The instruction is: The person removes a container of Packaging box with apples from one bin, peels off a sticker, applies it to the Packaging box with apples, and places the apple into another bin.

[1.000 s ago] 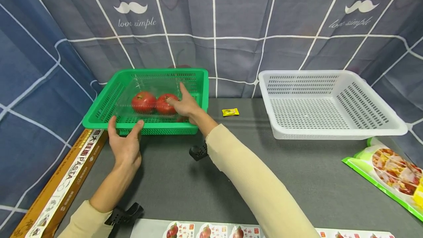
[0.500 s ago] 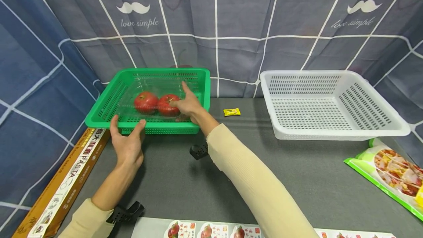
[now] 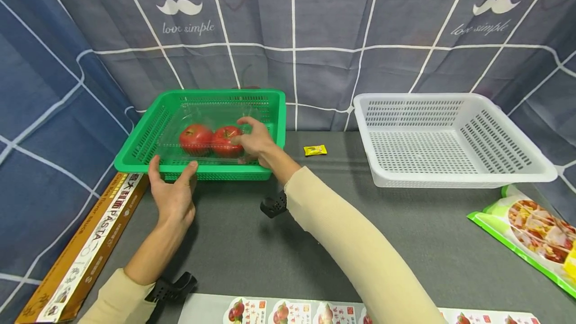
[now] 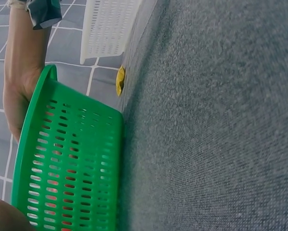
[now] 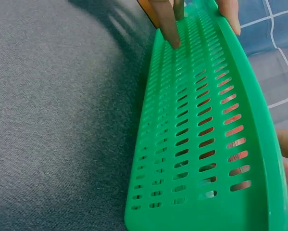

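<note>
A green plastic basket (image 3: 225, 169) sits at the back left. Inside it lies a clear plastic box (image 3: 209, 115) with two round red fruits (image 3: 196, 139) showing through. My left hand (image 3: 173, 199) grips the basket's front rim, and in the right wrist view its fingers (image 5: 166, 21) press the outer wall below the rim. My right hand (image 3: 256, 140) reaches into the basket and holds the right end of the clear box, its thumb over the right fruit. The basket wall hides most of that hand's fingers in the right wrist view.
A white basket (image 3: 454, 180) stands at the back right, with a small yellow packet (image 3: 315, 150) between the two baskets. A long pasta box (image 3: 96, 236) lies along the left, a green food bag (image 3: 535, 229) at the right, and a sticker strip (image 3: 288, 311) in front.
My right index finger, earlier stretched out, is now bent toward the clear box. My left hand keeps its grip on the basket rim, and the baskets stay in place.
</note>
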The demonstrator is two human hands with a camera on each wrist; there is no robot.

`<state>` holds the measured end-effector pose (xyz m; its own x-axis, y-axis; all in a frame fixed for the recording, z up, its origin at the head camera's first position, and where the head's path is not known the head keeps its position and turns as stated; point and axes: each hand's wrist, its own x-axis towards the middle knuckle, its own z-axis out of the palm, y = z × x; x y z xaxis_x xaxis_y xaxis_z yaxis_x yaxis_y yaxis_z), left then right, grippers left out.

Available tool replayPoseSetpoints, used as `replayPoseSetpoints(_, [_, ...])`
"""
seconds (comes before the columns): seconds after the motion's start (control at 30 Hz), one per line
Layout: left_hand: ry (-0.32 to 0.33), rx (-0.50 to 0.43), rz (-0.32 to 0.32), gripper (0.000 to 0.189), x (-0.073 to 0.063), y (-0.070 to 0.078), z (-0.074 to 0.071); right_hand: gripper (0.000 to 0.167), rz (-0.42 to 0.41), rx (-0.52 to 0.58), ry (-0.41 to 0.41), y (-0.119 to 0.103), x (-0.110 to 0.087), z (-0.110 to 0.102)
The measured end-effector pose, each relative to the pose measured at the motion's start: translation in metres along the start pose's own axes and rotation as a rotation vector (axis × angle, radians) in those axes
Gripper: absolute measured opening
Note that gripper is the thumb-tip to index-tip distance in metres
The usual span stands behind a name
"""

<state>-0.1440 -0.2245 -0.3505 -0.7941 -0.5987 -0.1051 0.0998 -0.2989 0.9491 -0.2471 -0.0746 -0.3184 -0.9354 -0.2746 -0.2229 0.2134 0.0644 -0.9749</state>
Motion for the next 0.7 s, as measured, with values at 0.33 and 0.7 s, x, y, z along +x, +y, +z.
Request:
replayPoseSetpoints(0.33, [-0.007, -0.031, 0.006, 0.089, 0.001, 0.002, 0.000, 0.052, -0.049, 0.124, 0.051, -0.009, -0.005, -0.004])
replayPoseSetpoints(0.7, [0.004, 0.013, -0.006, 0.087, 0.002, -0.001, 0.000, 0.054, -0.100, 0.173, 0.075, -0.024, -0.024, -0.019])
